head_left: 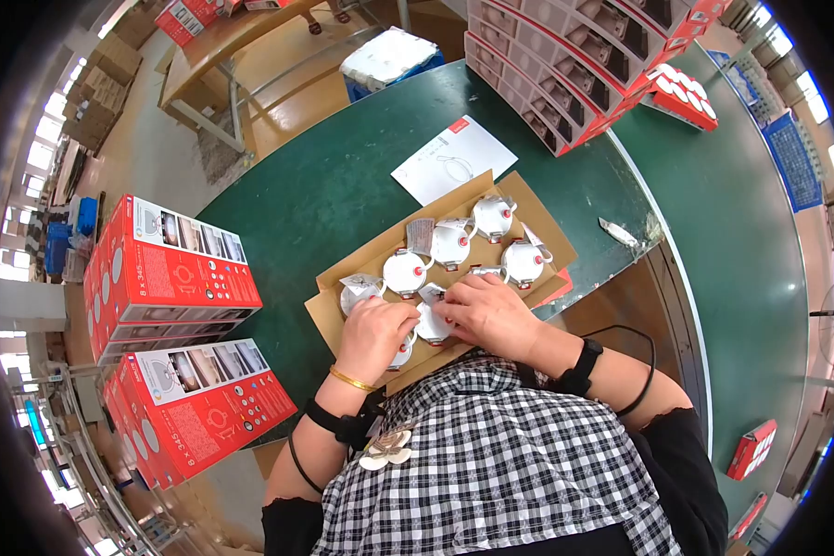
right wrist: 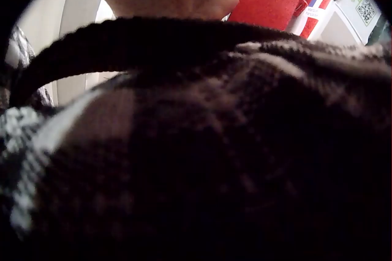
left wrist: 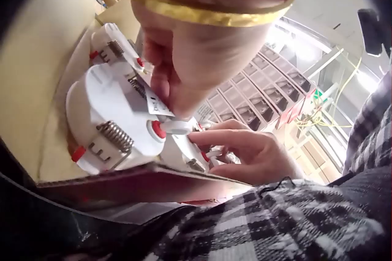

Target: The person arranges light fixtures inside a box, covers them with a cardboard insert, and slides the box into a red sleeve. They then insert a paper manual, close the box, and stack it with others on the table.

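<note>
Pinch nearly closed: left hand (head_left: 376,332) on label (left wrist: 157,104). Right hand (head_left: 489,313) half-curled at lamps (left wrist: 110,108), hold unclear. Lamps sit in box (head_left: 549,222). Risk: springs (left wrist: 115,136) could snag and tear labels if tugged.

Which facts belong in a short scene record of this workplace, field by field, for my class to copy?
surface: green table
container: open cardboard box
contents: several white fixtures with red parts
left hand: left hand, fingers curled at a white fixture in the box
right hand: right hand, fingers at the fixtures; exact grip unclear
beyond box: printed white sheet
left side: red-and-white cartons
left wrist: gold bracelet
</note>
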Action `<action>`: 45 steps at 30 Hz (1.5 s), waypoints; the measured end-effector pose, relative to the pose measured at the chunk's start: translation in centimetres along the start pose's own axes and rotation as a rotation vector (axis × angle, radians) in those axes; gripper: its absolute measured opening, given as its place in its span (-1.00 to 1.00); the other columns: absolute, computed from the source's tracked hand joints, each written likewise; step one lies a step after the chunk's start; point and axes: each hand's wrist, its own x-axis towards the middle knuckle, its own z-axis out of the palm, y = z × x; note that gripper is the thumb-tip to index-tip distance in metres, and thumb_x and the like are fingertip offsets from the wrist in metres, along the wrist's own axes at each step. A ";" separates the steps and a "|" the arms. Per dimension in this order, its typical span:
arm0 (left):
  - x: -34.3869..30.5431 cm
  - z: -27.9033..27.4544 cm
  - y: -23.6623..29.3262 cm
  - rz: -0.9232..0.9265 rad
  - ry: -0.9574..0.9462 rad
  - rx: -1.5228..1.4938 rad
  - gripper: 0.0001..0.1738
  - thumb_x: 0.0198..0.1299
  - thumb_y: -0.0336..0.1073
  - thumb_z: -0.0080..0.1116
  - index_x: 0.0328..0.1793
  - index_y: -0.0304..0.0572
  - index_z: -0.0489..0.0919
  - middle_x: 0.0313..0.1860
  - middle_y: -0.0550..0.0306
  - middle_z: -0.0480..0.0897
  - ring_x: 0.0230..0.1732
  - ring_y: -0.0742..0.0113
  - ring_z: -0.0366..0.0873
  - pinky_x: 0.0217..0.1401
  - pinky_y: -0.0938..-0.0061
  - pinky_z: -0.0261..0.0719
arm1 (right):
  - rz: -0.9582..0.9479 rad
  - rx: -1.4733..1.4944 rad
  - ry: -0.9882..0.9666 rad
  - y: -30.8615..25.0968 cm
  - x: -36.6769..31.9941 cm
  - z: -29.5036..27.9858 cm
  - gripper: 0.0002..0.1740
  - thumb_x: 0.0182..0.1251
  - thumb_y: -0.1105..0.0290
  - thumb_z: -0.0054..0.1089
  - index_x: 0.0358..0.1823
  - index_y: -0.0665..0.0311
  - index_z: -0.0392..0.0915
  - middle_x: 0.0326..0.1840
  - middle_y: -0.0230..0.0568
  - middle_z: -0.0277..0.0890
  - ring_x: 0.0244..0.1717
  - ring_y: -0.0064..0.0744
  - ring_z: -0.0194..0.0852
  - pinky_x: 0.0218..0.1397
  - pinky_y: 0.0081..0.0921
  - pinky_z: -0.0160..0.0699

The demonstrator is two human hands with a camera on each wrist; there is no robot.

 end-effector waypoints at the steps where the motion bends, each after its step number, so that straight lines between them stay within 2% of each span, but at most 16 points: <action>1: -0.1 0.2 -0.2 0.024 0.018 -0.017 -0.91 0.08 -0.32 0.39 -0.30 -0.08 0.71 -0.42 0.16 0.71 -0.27 0.13 0.64 -0.11 0.24 0.54 | -0.010 -0.004 0.010 0.0 0.0 0.0 -0.65 0.11 0.28 0.40 -0.04 0.08 0.64 -0.16 -0.39 0.47 0.04 -0.35 0.47 0.12 -0.35 0.40; 7: -0.3 0.8 -0.7 0.080 0.086 -0.030 -0.88 0.03 -0.39 0.43 -0.27 -0.13 0.73 -0.33 0.20 0.75 -0.28 0.19 0.64 -0.11 0.30 0.56 | -0.022 -0.024 0.019 0.0 0.0 0.1 -0.64 0.09 0.28 0.40 -0.04 0.10 0.63 -0.16 -0.39 0.47 0.03 -0.36 0.47 0.10 -0.36 0.40; 24: -0.3 1.2 -1.2 0.083 0.110 -0.063 -0.91 0.06 -0.40 0.40 -0.29 -0.13 0.72 -0.32 0.19 0.75 -0.28 0.20 0.63 -0.12 0.31 0.56 | -0.024 -0.025 0.008 0.2 0.0 0.2 -0.68 0.13 0.29 0.36 -0.06 0.10 0.63 -0.17 -0.38 0.46 0.02 -0.35 0.48 0.11 -0.34 0.40; 29: -0.2 0.7 -0.4 0.048 0.085 -0.053 -0.91 0.08 -0.39 0.39 -0.27 -0.13 0.72 -0.34 0.17 0.74 -0.28 0.17 0.62 -0.12 0.30 0.55 | -0.035 -0.014 0.023 0.3 0.0 0.4 -0.64 0.13 0.32 0.36 -0.01 0.10 0.64 -0.19 -0.37 0.47 0.01 -0.33 0.48 0.09 -0.33 0.41; 31: 0.4 -0.3 0.5 0.029 0.071 -0.035 -0.90 0.08 -0.38 0.39 -0.26 -0.13 0.72 -0.34 0.17 0.73 -0.27 0.16 0.62 -0.11 0.29 0.54 | -0.065 0.010 0.044 0.6 0.1 -0.6 -0.66 0.13 0.33 0.37 -0.02 0.10 0.66 -0.18 -0.36 0.50 -0.01 -0.30 0.50 0.08 -0.34 0.42; 33: 2.4 -1.9 1.5 0.026 0.067 -0.020 -0.91 0.09 -0.38 0.39 -0.26 -0.13 0.72 -0.32 0.16 0.73 -0.23 0.13 0.61 -0.09 0.28 0.54 | -0.057 0.168 0.144 1.4 0.4 -1.5 -0.71 0.13 0.34 0.37 -0.07 0.12 0.68 -0.18 -0.35 0.54 -0.04 -0.29 0.53 0.07 -0.34 0.42; 36: 6.7 -2.5 1.6 0.160 0.206 0.021 -0.91 0.10 -0.41 0.33 -0.24 -0.09 0.71 -0.13 0.21 0.73 -0.11 0.16 0.57 -0.05 0.28 0.51 | 0.001 0.156 0.198 3.5 1.7 -3.1 -0.74 0.15 0.39 0.34 -0.09 0.16 0.69 -0.17 -0.32 0.58 -0.02 -0.25 0.56 0.07 -0.29 0.47; 37: 8.1 -2.3 1.4 0.160 0.208 0.021 -0.91 0.10 -0.41 0.33 -0.24 -0.09 0.71 -0.13 0.21 0.73 -0.11 0.16 0.57 -0.05 0.28 0.51 | 0.011 0.123 0.213 4.4 2.1 -3.4 -0.74 0.16 0.41 0.31 -0.09 0.17 0.69 -0.17 -0.32 0.59 0.00 -0.23 0.56 0.09 -0.27 0.49; 38: 9.4 -1.9 1.0 0.262 0.148 0.103 -0.91 0.09 -0.42 0.31 -0.25 -0.08 0.70 -0.08 0.23 0.72 -0.08 0.19 0.56 -0.04 0.30 0.49 | -0.021 0.075 0.187 5.6 2.5 -2.9 -0.73 0.19 0.43 0.24 -0.06 0.17 0.69 -0.09 -0.30 0.60 0.09 -0.22 0.56 0.16 -0.26 0.51; 40: 11.0 -0.8 0.0 0.411 0.088 0.221 -0.94 0.04 -0.41 0.30 -0.33 -0.05 0.67 -0.03 0.29 0.71 -0.05 0.27 0.54 -0.02 0.36 0.42 | -0.026 0.028 0.179 6.9 2.7 -2.3 -0.73 0.20 0.43 0.21 -0.05 0.17 0.68 -0.05 -0.30 0.60 0.12 -0.24 0.55 0.19 -0.27 0.51; 41: 11.4 -1.1 0.3 0.411 0.089 0.224 -0.94 0.04 -0.41 0.30 -0.33 -0.05 0.67 -0.03 0.29 0.71 -0.05 0.27 0.54 -0.02 0.36 0.42 | -0.029 -0.018 0.171 7.4 2.8 -2.4 -0.72 0.21 0.43 0.19 -0.04 0.17 0.68 0.00 -0.31 0.60 0.15 -0.25 0.54 0.22 -0.28 0.51; 42: 11.7 -1.4 0.6 0.369 0.005 0.306 -0.94 0.02 -0.37 0.32 -0.35 -0.06 0.66 -0.02 0.30 0.70 -0.04 0.28 0.53 -0.01 0.36 0.42 | 0.036 -0.045 0.078 7.5 2.7 -2.5 -0.72 0.22 0.42 0.17 -0.04 0.17 0.67 0.05 -0.33 0.58 0.19 -0.27 0.51 0.22 -0.29 0.51; 43: 11.8 -1.8 0.8 0.323 -0.080 0.388 -0.92 0.00 -0.34 0.35 -0.37 -0.06 0.65 0.00 0.31 0.69 -0.04 0.29 0.53 0.00 0.36 0.41 | 0.036 -0.041 0.079 7.6 2.6 -2.5 -0.72 0.22 0.42 0.17 -0.04 0.17 0.67 0.05 -0.33 0.58 0.19 -0.27 0.51 0.22 -0.29 0.51; 45: 11.9 -2.6 1.0 0.286 -0.115 0.452 -0.91 -0.01 -0.33 0.36 -0.38 -0.06 0.65 -0.05 0.32 0.68 -0.05 0.30 0.52 -0.01 0.36 0.41 | 0.020 -0.007 0.074 7.8 2.6 -2.3 -0.74 0.20 0.43 0.18 -0.07 0.17 0.66 0.01 -0.34 0.57 0.19 -0.28 0.50 0.20 -0.30 0.50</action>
